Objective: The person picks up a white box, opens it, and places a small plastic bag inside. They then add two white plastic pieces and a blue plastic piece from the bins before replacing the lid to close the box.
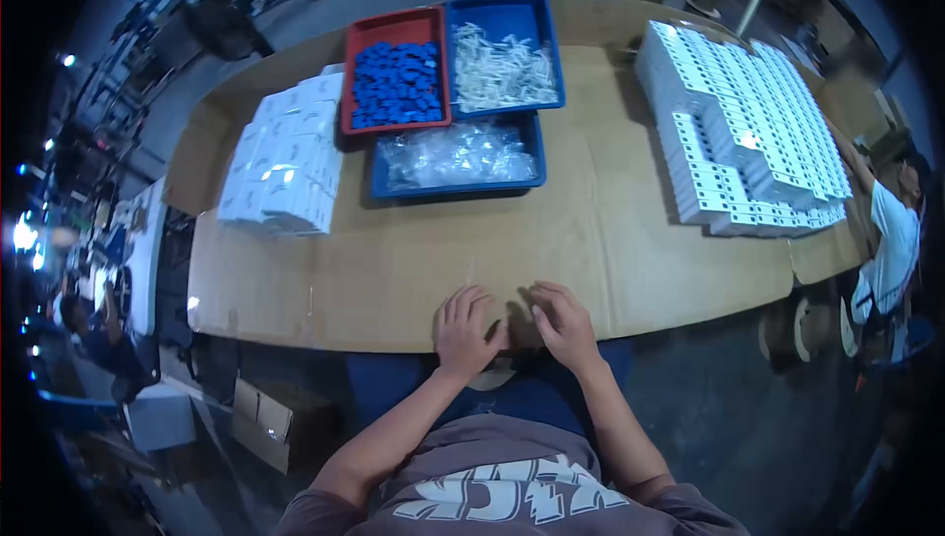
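My left hand [465, 331] rests palm down on the near edge of the cardboard-covered table [394, 270], fingers spread, holding nothing. Close beside it my right hand [563, 324] lies on the same edge with its fingers slightly curled and nothing visible in it. Further back stand a red tray [394, 24] of small blue parts [396, 85], a blue tray [504, 9] of white parts [502, 71], and a second blue tray [536, 152] of clear plastic bags [458, 155].
A stack of white boxes [285, 167] sits at the left of the table, a larger block of white boxes [743, 132] at the right. Another person [891, 241] stands at the right end. Cardboard boxes [266, 418] lie on the floor at lower left.
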Tool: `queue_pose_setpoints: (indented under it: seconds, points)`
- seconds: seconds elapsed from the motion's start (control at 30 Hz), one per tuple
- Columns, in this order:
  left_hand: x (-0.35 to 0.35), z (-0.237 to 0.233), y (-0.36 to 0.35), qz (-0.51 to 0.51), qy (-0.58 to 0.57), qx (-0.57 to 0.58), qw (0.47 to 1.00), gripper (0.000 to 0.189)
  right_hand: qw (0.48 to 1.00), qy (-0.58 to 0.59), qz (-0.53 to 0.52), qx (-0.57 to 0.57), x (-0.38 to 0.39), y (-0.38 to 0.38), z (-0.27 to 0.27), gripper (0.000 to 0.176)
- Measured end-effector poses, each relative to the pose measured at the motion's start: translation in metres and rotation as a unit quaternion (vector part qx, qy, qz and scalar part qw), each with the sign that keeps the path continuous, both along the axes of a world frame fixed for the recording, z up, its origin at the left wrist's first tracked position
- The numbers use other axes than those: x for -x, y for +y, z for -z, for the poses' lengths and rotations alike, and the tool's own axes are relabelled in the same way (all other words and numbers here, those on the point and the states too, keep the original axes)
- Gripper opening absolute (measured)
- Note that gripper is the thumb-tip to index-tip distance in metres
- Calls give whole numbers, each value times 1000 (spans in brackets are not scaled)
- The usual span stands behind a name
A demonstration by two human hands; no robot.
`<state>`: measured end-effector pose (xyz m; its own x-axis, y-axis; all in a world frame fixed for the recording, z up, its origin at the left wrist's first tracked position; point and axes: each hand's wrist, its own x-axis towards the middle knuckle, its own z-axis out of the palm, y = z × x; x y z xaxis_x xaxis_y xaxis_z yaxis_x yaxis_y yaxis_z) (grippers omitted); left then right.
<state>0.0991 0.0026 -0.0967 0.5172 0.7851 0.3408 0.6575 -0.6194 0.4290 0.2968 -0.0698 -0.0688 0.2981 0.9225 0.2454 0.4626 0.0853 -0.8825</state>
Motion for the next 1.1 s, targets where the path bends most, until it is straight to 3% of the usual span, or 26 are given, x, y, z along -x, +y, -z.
queue_pose_setpoints:
  seconds: [0.1, 0.2, 0.33, 0.47, 0.5, 0.67, 0.77, 0.87, 1.03, 1.1]
  points:
    - [8, -4, 1, 17, -43, 30, 998, 42, 994, -62, -84, 14, 24, 1, 8, 23]
    - [22, 14, 9, 49, -127, 95, 986, 40, 982, -143, -109, -47, 33, -4, 13, 21]
    - [49, 7, 15, -10, -216, 144, 966, 33, 987, -129, -91, -39, 44, -13, 5, 17]
    - [96, 10, 36, -128, -181, 50, 974, 23, 993, -93, -73, 17, 47, -20, -3, 16]
    - [109, 19, 45, -149, -200, 37, 968, 23, 987, -140, -79, -12, 41, -18, 10, 14]
    - [167, 23, 86, -233, -106, 4, 967, 26, 990, -128, -64, 12, 40, -6, -3, 11]
    - [182, 13, 107, -252, -74, 9, 965, 33, 985, -153, -79, -7, 43, 27, -5, 10]
    - [183, 42, 115, -261, -22, -32, 965, 40, 987, -102, -120, 7, 56, 78, -23, 12]
    - [178, 14, 115, -261, -43, -8, 964, 46, 978, -126, -168, -3, 84, 190, -73, 14]
    - [175, 1, 115, -264, -31, -3, 964, 45, 979, -79, -186, -6, 102, 242, -106, 14]
